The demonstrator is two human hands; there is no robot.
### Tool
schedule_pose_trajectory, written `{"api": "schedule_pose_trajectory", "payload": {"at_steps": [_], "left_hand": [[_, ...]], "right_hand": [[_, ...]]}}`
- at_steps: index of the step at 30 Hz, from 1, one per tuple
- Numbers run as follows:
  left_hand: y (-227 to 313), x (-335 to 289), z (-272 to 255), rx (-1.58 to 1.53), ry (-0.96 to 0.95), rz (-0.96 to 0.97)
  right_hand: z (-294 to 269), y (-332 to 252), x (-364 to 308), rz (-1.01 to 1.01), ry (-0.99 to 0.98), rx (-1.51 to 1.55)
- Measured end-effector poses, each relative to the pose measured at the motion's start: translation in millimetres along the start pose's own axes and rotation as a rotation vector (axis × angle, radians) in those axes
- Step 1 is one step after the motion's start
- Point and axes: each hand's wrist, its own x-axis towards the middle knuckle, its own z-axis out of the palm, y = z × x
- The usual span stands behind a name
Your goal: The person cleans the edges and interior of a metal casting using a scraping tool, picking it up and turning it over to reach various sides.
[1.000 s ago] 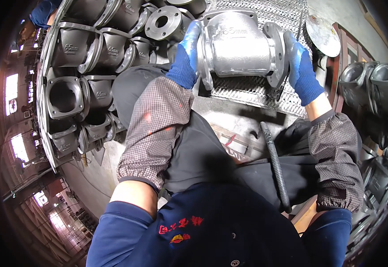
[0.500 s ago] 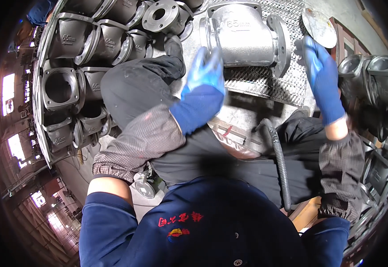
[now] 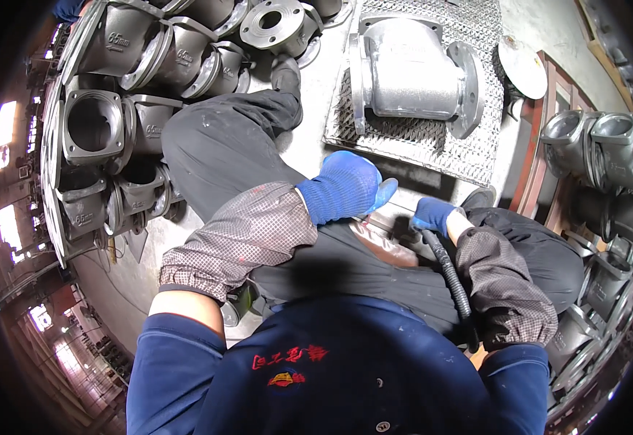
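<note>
Casting: grey metal body, flanges at left and right ends plus a squarish one on the far side; sits on the mesh surface, ahead of both grips and apart from them.
Left grip: blue glove, over my lap, close to the near edge of the surface. Fingers curled in, thumb out to the right. Palm side hidden, so I can't tell if it pinches anything.
Right grip: blue glove, fingers bent, right at the upper end of the corrugated hose. I can't tell if it's closed on that end or just against it.
Hose: dark, ribbed, slants down across my lap toward the right forearm.
Sleeve covers: checked, on both forearms.
Trousers: dark grey, knees spread; shoe out ahead, left of the surface.
Left castings: grey, piled in rows, some openings facing me.
Round flange: bolt holes around a centre opening, by the pile's right side.
Pale disc: just right of the surface.
Right castings: more grey bodies, beyond a reddish-brown frame.
</note>
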Motion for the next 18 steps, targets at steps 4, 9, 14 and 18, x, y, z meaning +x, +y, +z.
{"api": "schedule_pose_trajectory", "payload": {"at_steps": [4,9,14,18], "left_hand": [[-17.5,-12.6,-0.4,-0.355,-0.112,-0.137],[-17.6,-25.5,-16.6,-1.284,-0.349,-0.455],[-14.6,-21.8,-37.6,-1.653,0.191,-0.144],[-23.1,-19.6,-39.7,-1.543,0.263,0.013]], "right_hand": [[-34.8,-18.2,-29.9,-0.006,-0.044,0.94],[-95.7,-62.6,-124.5,-0.349,0.195,1.077],[-83.6,-88.7,-135.1,-0.5,0.222,1.209],[-73.5,-108.9,-115.3,-0.534,0.374,1.139]]}}
